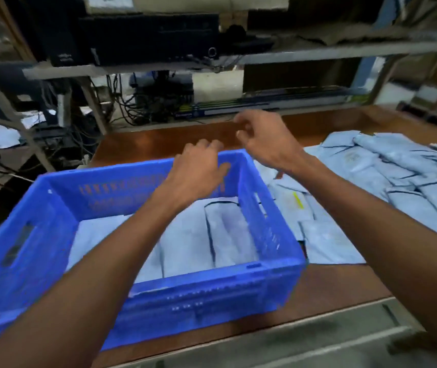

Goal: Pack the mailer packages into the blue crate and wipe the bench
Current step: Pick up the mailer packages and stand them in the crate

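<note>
left hand [198, 168]: fingers hooked over the far rim of the blue crate [60, 205], thumb on the inner side, so it's got hold of the crate wall (bit blurry tbh)
right hand [262, 140]: up in the air just past the crate's far right corner, fingers loosely curled, nothing in it
inside the crate: a flat layer of mailer packages [220, 235] on the bottom, lots of room above them
loose pile [371, 168]: way more mailers spread over the tabletop [158, 144] to the right, the nearest ones right up against the crate's right wall
crate spot: near left of the tabletop, and its left side looks like it sticks out past the edge, can't be sure
further out: shelf [318, 51] overhead with black boxes, cables [137, 102] tangled at the far left
what could go wrong: a tug on that far rim toward the near or left edge could tip the crate off if that side really is unsupported. Dragging it right would bulldoze the mailers against the wall. They look slick, so a big one-handed grab could drop a few.
wipe: no cloth in sight, and the pile is in the way anyhow
</note>
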Motion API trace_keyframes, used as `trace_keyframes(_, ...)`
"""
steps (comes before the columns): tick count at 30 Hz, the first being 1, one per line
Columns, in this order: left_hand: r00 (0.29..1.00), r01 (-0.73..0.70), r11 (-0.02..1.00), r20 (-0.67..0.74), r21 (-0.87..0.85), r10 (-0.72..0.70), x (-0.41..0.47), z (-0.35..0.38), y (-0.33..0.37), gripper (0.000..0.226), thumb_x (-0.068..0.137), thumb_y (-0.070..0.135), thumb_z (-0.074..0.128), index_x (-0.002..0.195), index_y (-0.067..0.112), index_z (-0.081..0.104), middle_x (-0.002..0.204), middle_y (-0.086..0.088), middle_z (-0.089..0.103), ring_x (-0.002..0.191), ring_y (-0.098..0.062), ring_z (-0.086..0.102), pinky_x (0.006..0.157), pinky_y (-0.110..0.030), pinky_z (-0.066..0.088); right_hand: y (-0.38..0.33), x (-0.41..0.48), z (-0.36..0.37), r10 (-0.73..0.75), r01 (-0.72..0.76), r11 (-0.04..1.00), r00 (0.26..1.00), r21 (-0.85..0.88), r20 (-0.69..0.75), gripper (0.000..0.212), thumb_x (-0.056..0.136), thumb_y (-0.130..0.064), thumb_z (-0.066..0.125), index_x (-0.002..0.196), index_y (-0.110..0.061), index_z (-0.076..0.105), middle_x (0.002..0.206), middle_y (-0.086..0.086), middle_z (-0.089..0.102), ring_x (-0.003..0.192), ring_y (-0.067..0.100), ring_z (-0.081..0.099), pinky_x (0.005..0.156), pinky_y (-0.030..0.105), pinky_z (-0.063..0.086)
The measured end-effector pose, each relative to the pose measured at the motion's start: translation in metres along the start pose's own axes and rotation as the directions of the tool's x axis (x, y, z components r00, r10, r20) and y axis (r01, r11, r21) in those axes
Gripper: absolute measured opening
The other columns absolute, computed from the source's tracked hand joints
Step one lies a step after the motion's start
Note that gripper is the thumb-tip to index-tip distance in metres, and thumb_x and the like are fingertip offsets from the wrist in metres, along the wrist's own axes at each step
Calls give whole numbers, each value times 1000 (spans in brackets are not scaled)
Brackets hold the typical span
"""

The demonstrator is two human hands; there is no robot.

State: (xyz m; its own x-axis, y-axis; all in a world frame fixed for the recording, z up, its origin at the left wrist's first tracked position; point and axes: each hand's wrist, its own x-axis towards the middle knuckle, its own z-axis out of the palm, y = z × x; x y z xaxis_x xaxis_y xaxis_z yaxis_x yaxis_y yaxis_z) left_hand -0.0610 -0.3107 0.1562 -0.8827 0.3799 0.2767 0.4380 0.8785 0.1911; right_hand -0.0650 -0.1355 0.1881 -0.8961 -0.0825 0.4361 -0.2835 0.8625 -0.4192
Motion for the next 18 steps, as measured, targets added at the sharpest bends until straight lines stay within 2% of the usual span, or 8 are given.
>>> trace_keyframes(1,999,-33,999,12,-34,33,10,11,30,46,91,41,55,131,18,53,125,-14,58,113,-40,54,94,-51,47,28,-8,-17,46,-46,999,999,-2,-29,37,81,-29,52,114,-19,66,106,6,71,98,26,65,88,40,53)
trace_keyframes(3,995,-80,994,59,-70,84,26,34,90,47,92,42,53,132,18,53,128,-14,57,117,-39,53,96,-49,46,88,-30,-42,156,-157,988,986,-2,-58,33,83,-22,56,113,-17,68,110,6,71,102,25,65,93,35,51)
trace_keyframes(6,969,-43,999,244,-22,47,44,74,166,49,94,43,49,136,17,49,140,-12,50,129,-37,45,103,-50,41,175,-74,-55,290,-291,956,956,-40,-33,31,84,-14,58,114,-14,68,113,11,71,105,29,64,92,33,47)
trace_keyframes(9,867,72,995,490,64,-94,55,124,217,51,95,35,45,142,15,41,148,-13,40,136,-39,34,108,-54,30,250,-118,-46,393,-384,919,914,-91,106,37,87,-15,59,123,-14,63,126,12,65,115,32,60,97,38,47)
trace_keyframes(11,784,160,980,588,118,-199,55,160,231,53,96,31,43,146,16,34,152,-12,33,139,-40,30,111,-54,26,288,-140,-38,433,-407,899,883,-162,182,45,87,-19,58,132,-15,57,133,11,60,121,33,55,99,41,46)
trace_keyframes(13,764,231,961,584,151,-275,53,192,229,55,99,32,40,150,18,26,156,-10,26,141,-39,26,111,-54,24,317,-152,-26,421,-353,889,881,-290,218,55,88,-31,56,140,-17,46,142,9,50,130,34,46,101,46,43)
trace_keyframes(16,836,276,945,442,173,-325,51,225,213,55,101,30,39,152,20,22,155,-6,24,140,-39,23,111,-57,25,341,-156,-6,419,-265,865,848,-426,324,71,93,-55,45,154,-30,17,163,5,13,147,35,13,115,55,22)
trace_keyframes(18,863,301,939,370,167,-343,54,239,203,59,101,41,40,153,22,19,159,-5,18,145,-39,14,113,-58,21,349,-157,8,406,-231,866,842,-443,355,72,94,-63,34,155,-37,4,165,1,-3,150,37,0,117,57,10)
